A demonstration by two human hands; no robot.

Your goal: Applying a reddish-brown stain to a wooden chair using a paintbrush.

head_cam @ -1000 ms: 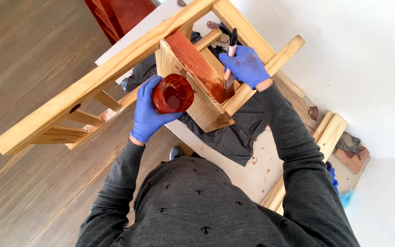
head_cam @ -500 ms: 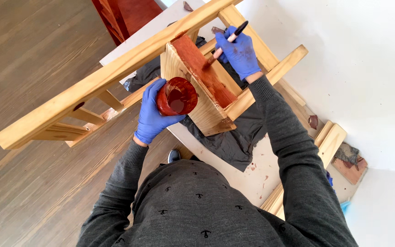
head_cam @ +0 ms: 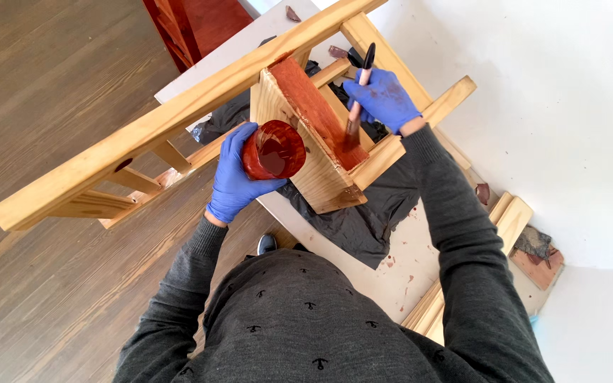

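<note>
Wooden plank flooring (head_cam: 44, 92) fills the left of the view, and a pale tabletop (head_cam: 399, 273) speckled with reddish drips runs from the far middle toward the near right, against a white wall on the right.

The left hand (head_cam: 234, 181), in a blue glove, is wrapped around a small cup (head_cam: 273, 150) smeared with red-brown stain; its fingers are curled shut about the cup's side, and the open mouth shows dark liquid inside. The cup sits just to the left of a wooden block (head_cam: 313, 135), close against its pale face.

The right hand (head_cam: 383, 99), also in a blue glove with stain marks on it, is closed on the handle of a brush (head_cam: 358, 96). The handle's dark end points far, above the hand, and the bristles point near, resting on the block's upper face, which is coated red-brown along its length. The block's side facing the cup is bare pale wood.

The block is part of a pale wooden frame (head_cam: 143, 135) of long rails and short rungs that lies tilted across the tabletop, reaching out over the floor on the left. Under it lies a crumpled dark cloth (head_cam: 370, 216). Loose strips of pale wood (head_cam: 509, 220) rest at the right edge of the tabletop, and a red-stained piece (head_cam: 193, 25) stands at the far side.
</note>
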